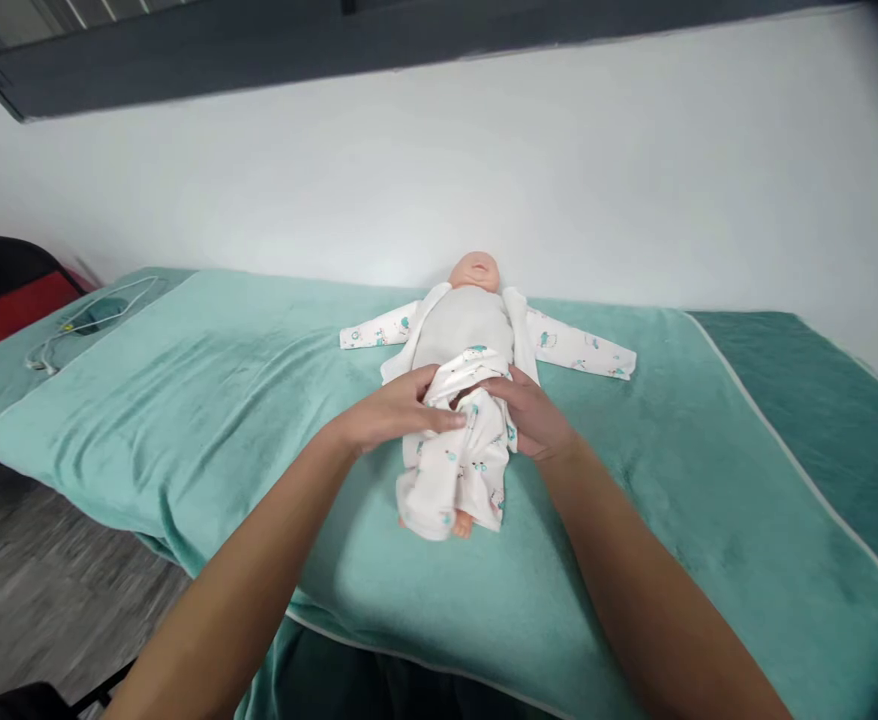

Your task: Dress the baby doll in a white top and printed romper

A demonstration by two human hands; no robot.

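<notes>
A baby doll (476, 270) lies on its back on the green blanket, its head toward the wall. It wears a white patterned jacket (581, 345), spread open with both sleeves stretched sideways, over a plain pale top (463, 325). White patterned baby pants (439, 475) cover its legs, and a foot shows below the hem. My left hand (401, 405) grips the waist of the pants from the left, thumb across the front. On the other side my right hand (533, 410) holds the waistband, its fingertips partly tucked in the cloth.
The green blanket (259, 400) covers a long table against the white wall (439, 190). A white cord (109, 310) lies on the far left end, near a black and red chair (11, 290). The blanket's front edge hangs near my body.
</notes>
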